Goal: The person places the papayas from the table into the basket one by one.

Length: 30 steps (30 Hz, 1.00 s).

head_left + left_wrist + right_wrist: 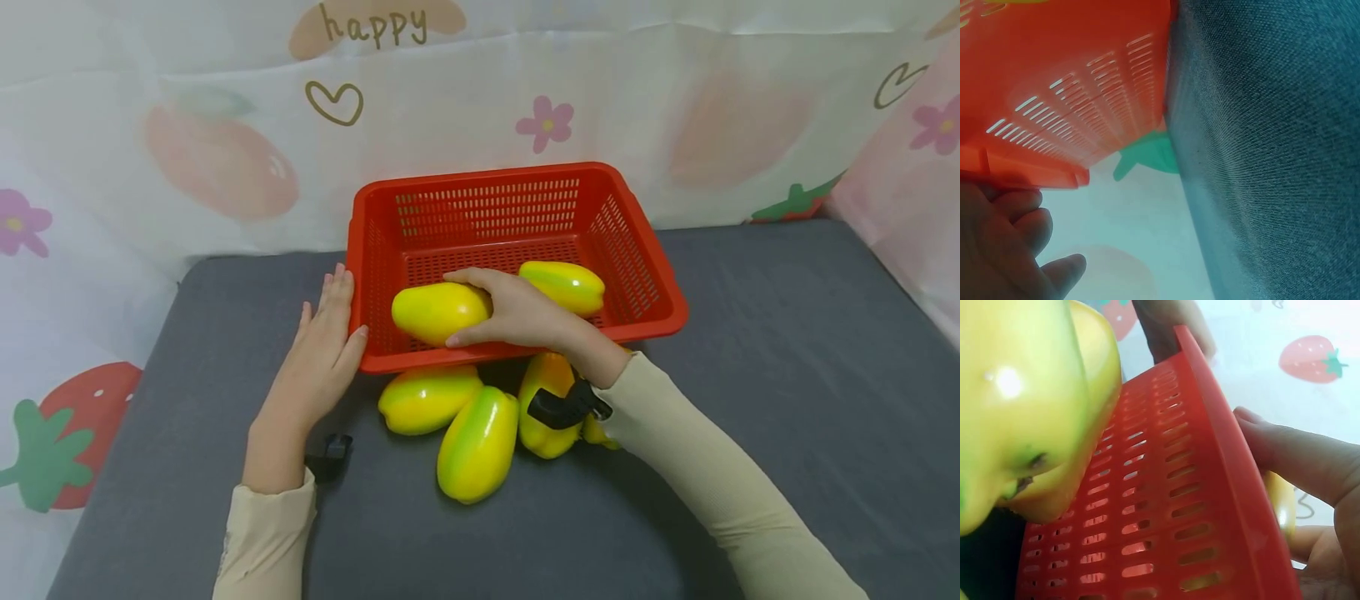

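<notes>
A red slotted plastic basket (487, 177) stands at the back of the table. Inside its front left part, my right hand (517, 308) holds a yellow papaya (435, 312), thumb on the near side and fingers over the far side. A second papaya (566, 283) with a green streak lies in the basket, partly behind that hand. My left hand (318, 358) rests against the basket's left rim with its fingers straight. In the left wrist view, these fingers (1032, 228) touch the rim from outside.
In front of the basket lie several more papayas, among them one at left (427, 400), one nearer me (478, 446) and one (543, 417) partly under my right wrist. A dark grey cloth (787, 375) covers the table. A printed curtain (450, 108) hangs right behind the basket.
</notes>
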### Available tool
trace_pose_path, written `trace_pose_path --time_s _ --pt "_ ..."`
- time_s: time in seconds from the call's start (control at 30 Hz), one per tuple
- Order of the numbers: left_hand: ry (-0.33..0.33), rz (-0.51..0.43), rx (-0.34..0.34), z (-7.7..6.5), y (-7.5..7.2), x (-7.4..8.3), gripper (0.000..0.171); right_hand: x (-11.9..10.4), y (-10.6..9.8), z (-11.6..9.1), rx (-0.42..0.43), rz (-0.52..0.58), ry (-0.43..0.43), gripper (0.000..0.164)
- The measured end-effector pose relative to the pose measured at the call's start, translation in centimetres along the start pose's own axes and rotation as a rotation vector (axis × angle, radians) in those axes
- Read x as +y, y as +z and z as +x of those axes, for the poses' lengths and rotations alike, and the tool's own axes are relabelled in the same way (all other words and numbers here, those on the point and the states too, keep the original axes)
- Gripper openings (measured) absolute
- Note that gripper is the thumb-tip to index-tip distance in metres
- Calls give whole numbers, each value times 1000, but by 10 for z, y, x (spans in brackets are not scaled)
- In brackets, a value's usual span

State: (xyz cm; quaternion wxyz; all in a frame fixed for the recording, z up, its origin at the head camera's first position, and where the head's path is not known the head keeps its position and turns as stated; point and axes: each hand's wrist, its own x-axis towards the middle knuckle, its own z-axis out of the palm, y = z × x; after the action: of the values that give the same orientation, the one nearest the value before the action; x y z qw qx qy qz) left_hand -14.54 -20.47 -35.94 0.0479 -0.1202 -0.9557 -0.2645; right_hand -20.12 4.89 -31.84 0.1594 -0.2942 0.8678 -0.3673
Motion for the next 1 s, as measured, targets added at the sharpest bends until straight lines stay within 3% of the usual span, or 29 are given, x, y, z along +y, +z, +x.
trace_pose_path --time_s 0.5,0.73,1.0 --pt "1 5 5 0 1 0 68 2 0 3 -22 -1 17 78" --pt "2 4 0 0 1 0 67 4 0 3 -39 91 16 70" --pt "3 7 4 0 1 0 67 5 -7 -4 20 126 -7 61"
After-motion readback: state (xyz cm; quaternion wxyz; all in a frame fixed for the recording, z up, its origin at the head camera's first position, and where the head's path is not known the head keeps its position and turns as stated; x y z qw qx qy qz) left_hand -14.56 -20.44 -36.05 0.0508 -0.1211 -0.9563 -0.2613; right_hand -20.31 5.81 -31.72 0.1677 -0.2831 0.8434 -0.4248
